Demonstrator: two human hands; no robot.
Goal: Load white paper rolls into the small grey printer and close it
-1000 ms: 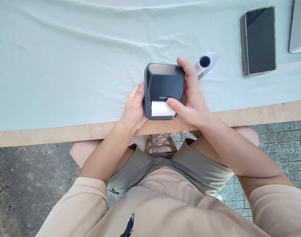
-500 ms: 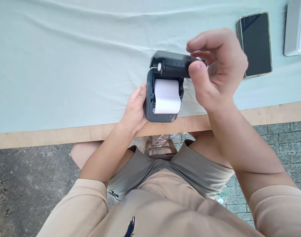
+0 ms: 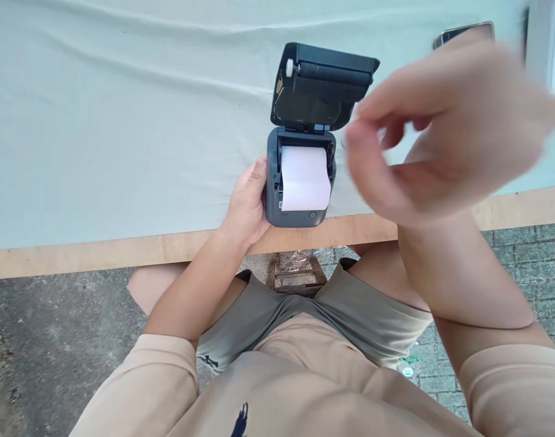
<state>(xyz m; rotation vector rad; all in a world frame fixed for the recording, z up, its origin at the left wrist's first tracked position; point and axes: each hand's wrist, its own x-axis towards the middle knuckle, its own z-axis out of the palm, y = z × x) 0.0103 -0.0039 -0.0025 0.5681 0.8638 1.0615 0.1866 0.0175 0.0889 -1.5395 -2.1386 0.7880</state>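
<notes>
At the frame's centre, the left hand (image 3: 246,203) gripped a dark printer (image 3: 298,219), its lid (image 3: 323,94) open above white paper (image 3: 305,179). Right of the lid, the right hand (image 3: 462,130) hung curled and blurred; whether it pinched anything was unclear.

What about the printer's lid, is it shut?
No, the lid stands raised at the back of the printer, leaving the white paper uncovered.
</notes>
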